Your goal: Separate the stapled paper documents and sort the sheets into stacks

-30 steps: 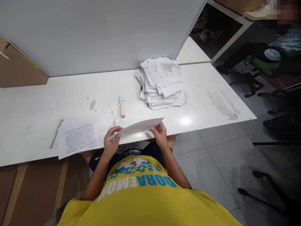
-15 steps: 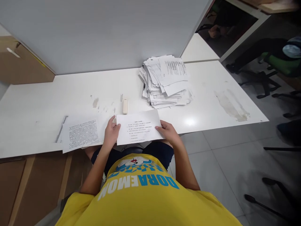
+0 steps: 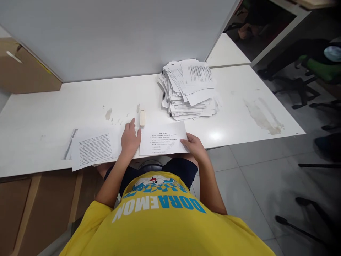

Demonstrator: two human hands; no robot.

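Note:
My right hand point(image 3: 195, 145) pinches the right edge of a printed sheet of paper point(image 3: 162, 140), thumb on top. That sheet lies at the table's front edge. Just left of it is my left hand point(image 3: 130, 139), its fingers stretched forward over the table and its thumb apart, holding nothing. Close beyond the left fingertips stands a small cream-coloured block-like object point(image 3: 142, 118), with a dark mark at its far end; its kind is unclear. Farther left, other printed sheets point(image 3: 93, 149) lie overlapping, one corner jutting past the front edge.
A tall, uneven stack of printed papers point(image 3: 188, 90) rests on the white table point(image 3: 53, 113) against the grey partition point(image 3: 119, 35). A cardboard box point(image 3: 29, 67) is at the back left. On the right are office chairs point(image 3: 301, 89) and a seated person's legs.
My left hand has let go of the sheet's left edge and reached forward toward the cream object. The sheet, still in my right hand, has shifted slightly right and forward.

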